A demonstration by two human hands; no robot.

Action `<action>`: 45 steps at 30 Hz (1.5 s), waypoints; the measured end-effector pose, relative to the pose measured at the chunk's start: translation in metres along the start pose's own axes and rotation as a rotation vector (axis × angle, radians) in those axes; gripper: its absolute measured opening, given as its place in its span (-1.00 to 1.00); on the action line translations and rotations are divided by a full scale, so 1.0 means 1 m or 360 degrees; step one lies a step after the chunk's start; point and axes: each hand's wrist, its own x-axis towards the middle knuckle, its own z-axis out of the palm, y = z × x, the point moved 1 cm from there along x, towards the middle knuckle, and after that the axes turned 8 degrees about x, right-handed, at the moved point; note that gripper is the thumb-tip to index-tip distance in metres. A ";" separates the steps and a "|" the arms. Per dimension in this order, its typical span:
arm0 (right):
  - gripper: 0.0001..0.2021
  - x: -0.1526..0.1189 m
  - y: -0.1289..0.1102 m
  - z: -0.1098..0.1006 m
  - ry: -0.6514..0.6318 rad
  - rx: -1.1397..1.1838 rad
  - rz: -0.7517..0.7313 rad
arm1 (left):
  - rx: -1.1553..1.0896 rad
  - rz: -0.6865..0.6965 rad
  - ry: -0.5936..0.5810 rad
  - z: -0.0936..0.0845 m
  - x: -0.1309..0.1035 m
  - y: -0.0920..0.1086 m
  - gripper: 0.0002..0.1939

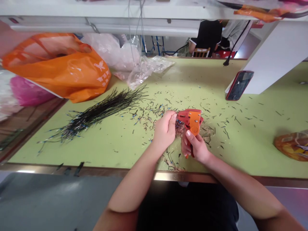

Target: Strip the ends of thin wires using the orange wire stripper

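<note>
My right hand is wrapped around the handles of an orange and red wire stripper, whose jaws point left. At those jaws my left hand is closed in a pinch; what its fingers hold is too small to make out. Beneath the tool lies a small heap of copper strands and dark clippings. To the left, a long bundle of thin black wires rests on the green tabletop, with bluish tips at its near-left end.
Short black offcuts lie scattered around both hands. An orange plastic bag and clear plastic bags stand at the back left. A phone leans against a white post. A brownish-yellow packet sits far right. Beyond the table, people are visible.
</note>
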 end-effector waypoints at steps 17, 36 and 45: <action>-0.41 0.003 -0.009 -0.012 -0.0390 0.0370 0.0278 | -0.0106 -0.0049 0.0034 0.002 -0.001 -0.004 -0.57; -0.37 0.001 -0.011 -0.013 -0.0380 0.0341 0.0354 | -0.0172 -0.0172 0.0036 0.005 0.000 -0.004 -0.63; -0.39 0.003 -0.010 -0.009 -0.0252 0.0231 0.0336 | -0.0141 -0.0158 0.0034 0.003 0.001 -0.004 -0.58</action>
